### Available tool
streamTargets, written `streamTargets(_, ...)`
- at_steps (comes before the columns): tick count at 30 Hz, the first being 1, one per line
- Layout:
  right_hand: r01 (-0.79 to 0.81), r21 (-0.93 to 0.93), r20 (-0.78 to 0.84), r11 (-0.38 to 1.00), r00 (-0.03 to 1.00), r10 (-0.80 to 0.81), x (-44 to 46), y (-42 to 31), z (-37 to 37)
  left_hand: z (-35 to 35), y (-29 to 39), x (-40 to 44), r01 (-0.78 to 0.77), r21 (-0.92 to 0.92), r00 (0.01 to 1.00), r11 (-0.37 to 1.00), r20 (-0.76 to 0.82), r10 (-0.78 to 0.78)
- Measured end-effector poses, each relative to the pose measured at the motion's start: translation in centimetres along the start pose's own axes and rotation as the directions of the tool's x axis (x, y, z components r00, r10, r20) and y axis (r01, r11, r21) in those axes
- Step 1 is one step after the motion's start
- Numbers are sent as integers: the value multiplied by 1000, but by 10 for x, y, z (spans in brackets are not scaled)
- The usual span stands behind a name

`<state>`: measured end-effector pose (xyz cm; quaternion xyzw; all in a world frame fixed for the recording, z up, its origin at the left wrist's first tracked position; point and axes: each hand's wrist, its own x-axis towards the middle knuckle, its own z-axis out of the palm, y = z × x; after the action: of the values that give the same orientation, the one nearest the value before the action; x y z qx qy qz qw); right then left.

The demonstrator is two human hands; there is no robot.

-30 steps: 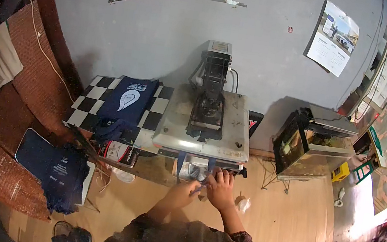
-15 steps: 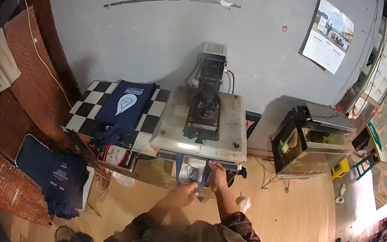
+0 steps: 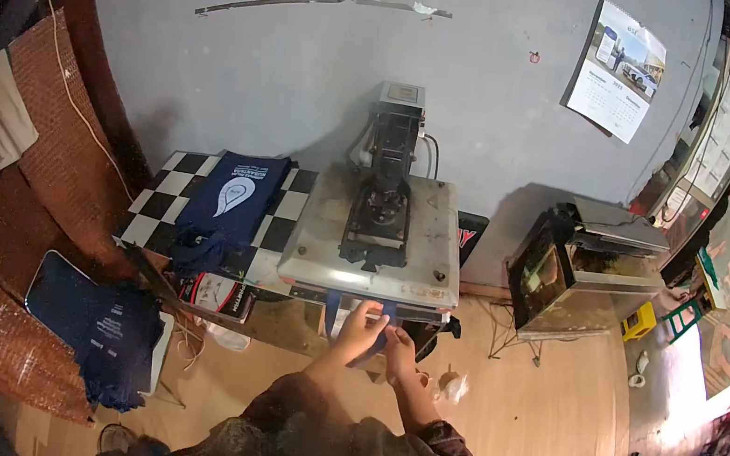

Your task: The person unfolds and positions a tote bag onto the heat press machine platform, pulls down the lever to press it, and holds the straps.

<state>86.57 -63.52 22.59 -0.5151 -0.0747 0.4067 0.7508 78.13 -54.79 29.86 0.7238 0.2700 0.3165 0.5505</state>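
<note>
A heat press (image 3: 368, 271) stands at the front of the checkered table, its upper plate lowered. From under its front edge hang dark blue bag straps (image 3: 331, 314), while the rest of that bag is hidden. My left hand (image 3: 355, 335) is closed at the right-hand strap, fingers pointing up just below the press. Close beside it, my right hand (image 3: 401, 354) pinches the same strap; the fingertips nearly meet. To the left of the press lies a dark blue tote bag (image 3: 238, 190) with a white printed emblem.
The checkered tabletop (image 3: 284, 233) extends left of the press. More dark blue printed bags (image 3: 117, 342) lie at lower left. A glass tank (image 3: 595, 296) stands on the right, with a yellow stool (image 3: 640, 321) beyond it. A box (image 3: 218, 294) sits below the table edge.
My left hand has moved up toward the press edge, its fingers now raised at the strap. My right hand has dropped slightly away from the edge. The press stays lowered.
</note>
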Motion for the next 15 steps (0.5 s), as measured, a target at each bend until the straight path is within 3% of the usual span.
streamTargets(3, -21, -96, -6, 995, 1000, 21, -23, -22, 7, 11, 1, 3, 101, -53, 992, 993, -67, -104)
streamTargets(7, 37, -187, 123, 982, 992, -14, -27, -22, 0, 21, -19, 4, 48, -172, 998, 984, -40, -55)
streamTargets(9, 64, -217, 108, 974, 993, -42, -22, -14, -4, 16, -2, -2, 148, -248, 987, 957, 103, -126)
streamTargets(13, 103, -286, 60, 953, 994, -89, -25, -18, -1, 12, -4, -4, 188, -255, 976, 948, 153, -152)
streamTargets(15, 157, -355, 48, 921, 988, -150, -4, 3, -16, 8, 5, -7, 98, -52, 993, 994, 65, -94)
